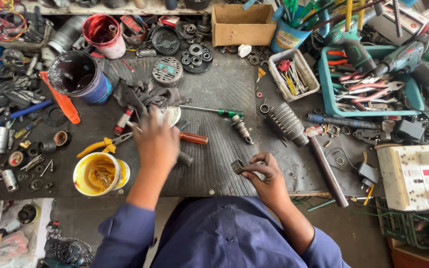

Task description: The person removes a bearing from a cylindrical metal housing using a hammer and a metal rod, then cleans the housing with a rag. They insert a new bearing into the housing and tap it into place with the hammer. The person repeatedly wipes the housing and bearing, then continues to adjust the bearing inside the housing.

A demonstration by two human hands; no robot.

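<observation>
Head view: the right hand [266, 174] pinches a short, dark metal cylinder [237, 166] between thumb and fingertips, just above the ribbed rubber mat [214, 94]. The left hand [156, 141], fingers spread and blurred, reaches over an orange-handled screwdriver [193, 138] and a whitish round lid [171, 115]. It seems to grasp nothing, though its palm side is hidden; a tub of yellow grease [100, 173] sits near.

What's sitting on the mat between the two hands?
In the head view, a small dark ribbed cylinder lies on the ribbed black mat between the left hand and the right hand, which pinches a small metal ring.
</observation>
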